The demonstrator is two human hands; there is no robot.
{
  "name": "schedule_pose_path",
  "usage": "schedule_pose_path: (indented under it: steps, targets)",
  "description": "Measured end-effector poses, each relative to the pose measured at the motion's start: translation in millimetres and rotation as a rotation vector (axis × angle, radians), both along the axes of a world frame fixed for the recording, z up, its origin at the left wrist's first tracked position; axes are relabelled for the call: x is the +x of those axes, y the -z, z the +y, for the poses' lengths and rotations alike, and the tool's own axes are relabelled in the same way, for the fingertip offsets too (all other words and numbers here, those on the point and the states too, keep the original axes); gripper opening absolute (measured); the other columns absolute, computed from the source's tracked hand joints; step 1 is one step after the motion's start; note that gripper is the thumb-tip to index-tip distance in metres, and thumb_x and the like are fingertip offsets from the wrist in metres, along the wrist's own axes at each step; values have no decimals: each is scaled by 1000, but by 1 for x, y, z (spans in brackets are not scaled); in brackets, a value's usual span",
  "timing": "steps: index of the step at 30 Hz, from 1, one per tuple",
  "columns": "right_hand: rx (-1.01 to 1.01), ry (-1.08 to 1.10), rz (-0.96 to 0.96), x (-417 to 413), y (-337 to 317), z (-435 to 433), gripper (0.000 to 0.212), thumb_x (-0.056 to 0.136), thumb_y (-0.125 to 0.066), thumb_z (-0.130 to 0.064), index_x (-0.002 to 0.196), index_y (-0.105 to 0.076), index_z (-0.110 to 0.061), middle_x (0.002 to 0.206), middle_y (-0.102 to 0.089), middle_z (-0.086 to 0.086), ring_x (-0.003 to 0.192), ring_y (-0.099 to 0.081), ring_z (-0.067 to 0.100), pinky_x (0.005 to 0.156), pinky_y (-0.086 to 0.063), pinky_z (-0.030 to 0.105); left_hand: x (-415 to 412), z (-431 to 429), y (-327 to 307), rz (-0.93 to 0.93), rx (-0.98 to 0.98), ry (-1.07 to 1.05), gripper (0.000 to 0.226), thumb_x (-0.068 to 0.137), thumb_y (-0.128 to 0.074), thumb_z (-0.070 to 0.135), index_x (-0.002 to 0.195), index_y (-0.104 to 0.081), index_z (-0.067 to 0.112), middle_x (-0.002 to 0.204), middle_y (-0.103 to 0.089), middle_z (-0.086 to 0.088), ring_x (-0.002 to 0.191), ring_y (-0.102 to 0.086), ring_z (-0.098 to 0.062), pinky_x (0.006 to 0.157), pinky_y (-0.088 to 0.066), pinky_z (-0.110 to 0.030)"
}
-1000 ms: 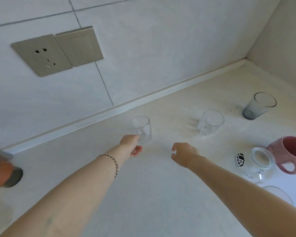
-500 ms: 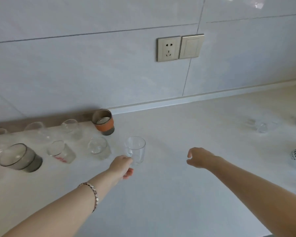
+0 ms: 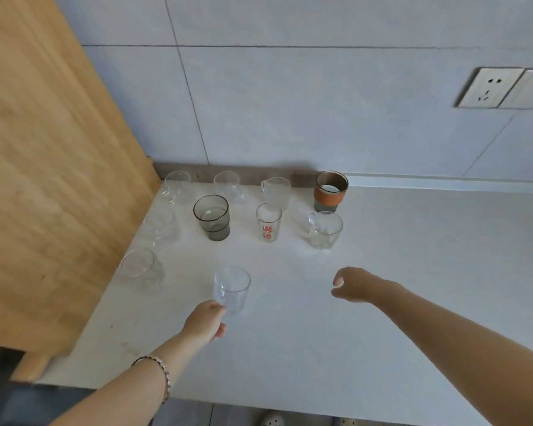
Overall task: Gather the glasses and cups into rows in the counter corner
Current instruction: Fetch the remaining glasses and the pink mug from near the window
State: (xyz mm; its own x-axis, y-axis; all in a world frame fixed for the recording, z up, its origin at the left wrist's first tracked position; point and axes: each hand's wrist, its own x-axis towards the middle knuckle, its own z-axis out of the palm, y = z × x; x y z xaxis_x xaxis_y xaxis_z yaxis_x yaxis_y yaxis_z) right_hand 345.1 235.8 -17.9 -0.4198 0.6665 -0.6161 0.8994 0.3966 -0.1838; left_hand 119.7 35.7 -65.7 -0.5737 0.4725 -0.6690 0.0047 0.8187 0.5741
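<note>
My left hand (image 3: 206, 323) grips a clear glass cup (image 3: 232, 287) by its near side, holding it upright over the counter (image 3: 320, 348) in front of the gathered cups. My right hand (image 3: 356, 285) hovers loosely curled and holds nothing. Against the wall stands a back row: three clear cups (image 3: 178, 186) and a brown cup with an orange sleeve (image 3: 330, 190). In front of it stand a smoky grey glass (image 3: 212, 217), a small glass with red print (image 3: 268, 222) and a clear handled mug (image 3: 324, 229). Two clear glasses (image 3: 142, 269) sit by the wooden panel.
A tall wooden panel (image 3: 50, 179) closes off the counter's left side, forming the corner with the tiled wall. A socket and switch plate (image 3: 502, 92) is on the wall at the upper right. The counter's front edge runs along the bottom, with floor below.
My left hand has carried the clear cup leftward from the middle of the counter to the corner group. The view has swung left; the cups at the right have left the frame.
</note>
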Motion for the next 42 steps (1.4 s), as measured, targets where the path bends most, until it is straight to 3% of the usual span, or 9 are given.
schedule_pose_path:
  steps: [5, 12, 21, 27, 30, 34, 38, 40, 42]
  targets:
    - [-11, -33, 8, -27, 5, -20, 38, 91, -50, -30, 127, -53, -17, 135, -51, -1, 125, -47, 19, 98, -40, 29, -40, 3, 6, 43, 149, -108, 18, 78, -48, 30, 67, -47, 16, 64, -58, -8, 59, -55, -22, 71, -43, -32]
    - [-65, -7, -38, -27, 19, -32, 38, 91, -50, -30, 127, -53, -18, 136, -51, -1, 125, -48, 19, 101, -40, 32, -73, 25, 27, 21, 156, -179, 16, 90, -44, 16, 76, -50, 13, 65, -57, -9, 57, -54, -21, 57, -38, -27]
    - [-110, 42, -80, -7, 23, -34, 38, 93, -49, -29, 129, -51, -17, 138, -49, 1, 126, -47, 20, 101, -38, 30, -91, 37, 28, -162, 140, -379, 12, 94, -42, 16, 104, -46, 12, 78, -54, -9, 60, -49, -14, 56, -37, -24]
    - [-143, 27, -70, 1, 20, -33, 40, 94, -47, -29, 132, -49, -16, 141, -47, 1, 129, -45, 20, 104, -36, 30, -80, 36, 28, -21, 54, -355, 29, 92, -46, 12, 121, -48, 6, 80, -45, -10, 67, -45, -23, 58, -39, -28]
    - [-150, 40, -59, 11, 19, -28, 40, 94, -48, -30, 131, -50, -16, 141, -47, 1, 129, -45, 20, 104, -36, 31, -55, 41, 18, 103, -120, -271, 52, 90, -51, 16, 137, -36, -4, 103, -32, -14, 90, -34, -25, 62, -34, -25]
    - [-179, 93, -68, 35, 17, -23, 40, 93, -48, -28, 127, -55, -8, 135, -54, 6, 121, -54, 22, 100, -41, 32, 13, 57, 4, -238, -276, 86, 10, 91, -47, 19, 97, -50, 11, 96, -51, -9, 71, -55, -24, 76, -38, -31]
    - [-186, 161, -74, 75, 14, -14, 41, 92, -48, -29, 129, -54, -10, 137, -52, 5, 126, -50, 22, 103, -39, 33, 70, 102, -6, 8, -193, 679, 26, 85, -43, 10, 59, -39, 14, 63, -46, -5, 57, -44, -21, 56, -31, -25]
    - [-187, 209, -59, 102, 12, -6, 42, 93, -48, -30, 132, -51, -15, 140, -48, 1, 128, -46, 20, 105, -38, 32, 104, 129, -18, 75, -162, 863, 26, 85, -41, 10, 60, -41, 13, 62, -42, -4, 60, -41, -22, 53, -28, -26]
    - [-183, 259, -53, 134, 10, 4, 44, 93, -48, -31, 133, -51, -14, 142, -47, 2, 129, -46, 21, 106, -38, 34, 141, 156, -29, 102, -152, 995, 17, 89, -42, 14, 82, -56, 7, 80, -54, -8, 76, -50, -24, 61, -33, -24]
